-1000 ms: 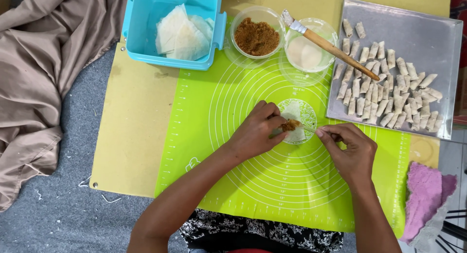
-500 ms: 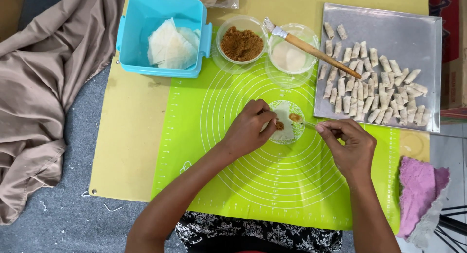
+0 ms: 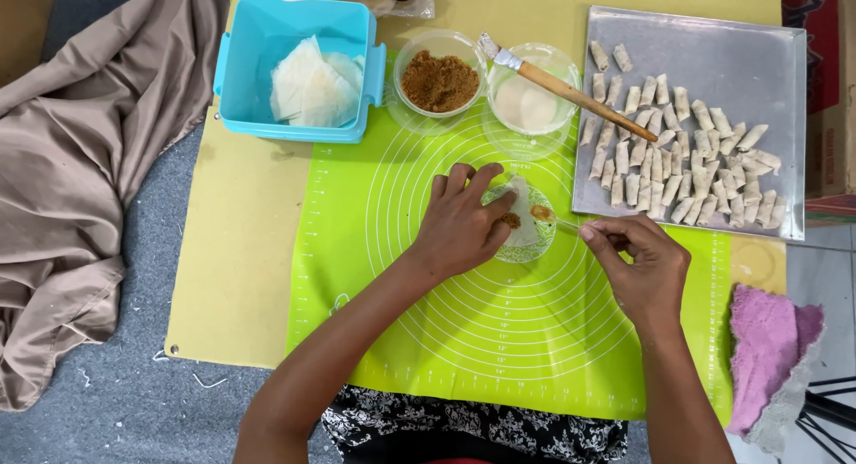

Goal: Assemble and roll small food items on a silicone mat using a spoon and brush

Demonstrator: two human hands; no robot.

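Metal tray (image 3: 758, 63) of rolls (image 3: 682, 165) flanks right hand (image 3: 642, 268).

lime green ringed mat (image 3: 464, 339), turquoise tub (image 3: 241, 81), pink cloth (image 3: 767, 348), brown filling (image 3: 440, 81)

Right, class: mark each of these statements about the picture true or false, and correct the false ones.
1. The left hand rests on a thin wrapper with brown filling on it. True.
2. The metal tray holds a single roll. False: many small rolls lie on it.
3. A brush lies across the bowl of white paste. True.
4. The blue container is filled with brown crumbs. False: it holds pale wrappers; the crumbs are in a clear bowl.
5. The right hand pinches a thin utensil beside the wrapper. True.
6. The pink cloth lies on the green mat. False: it lies off it, to the right.
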